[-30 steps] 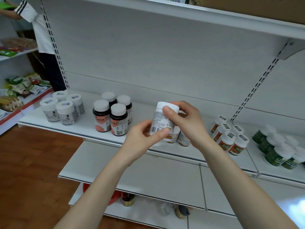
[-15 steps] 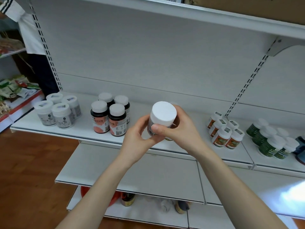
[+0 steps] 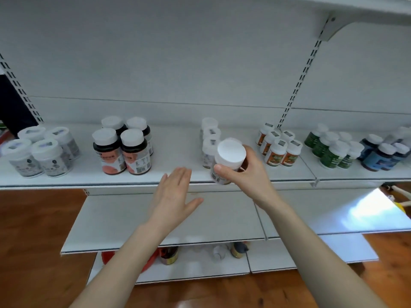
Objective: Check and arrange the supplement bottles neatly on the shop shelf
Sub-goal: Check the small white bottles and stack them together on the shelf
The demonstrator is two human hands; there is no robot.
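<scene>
Your right hand [image 3: 249, 174] is the working grip. With the thumb on the near side and the fingers curled round the far side, it clasps the bottle [image 3: 230, 162] just under its white cap [image 3: 231, 151]. The bottle is tipped so the cap faces you. Its base is down at the front lip of the shelf [image 3: 173, 156], just in front of a line of three similar white bottles [image 3: 210, 138]. You cannot tell from here whether the base already touches the shelf. Your left hand [image 3: 175, 192] is released, fingers straight, hanging below the shelf lip, apart from the bottle and holding nothing.

The step in hand looks like setting this bottle at the head of that line. Bring it upright first, then lower it flat rather than on one edge of its base. Turn it so the front of the label looks outward. Line it up with the bottles behind and close the gap without knocking them. Mind the orange-labelled bottles [image 3: 278, 150] near your knuckles on the right. The dark bottles [image 3: 122, 150] on the left are well apart. Your free left hand could steady the row. Loosen the grip only once the bottle stands well back from the lip, because from the edge it could topple onto the lower shelf [image 3: 169, 218].
</scene>
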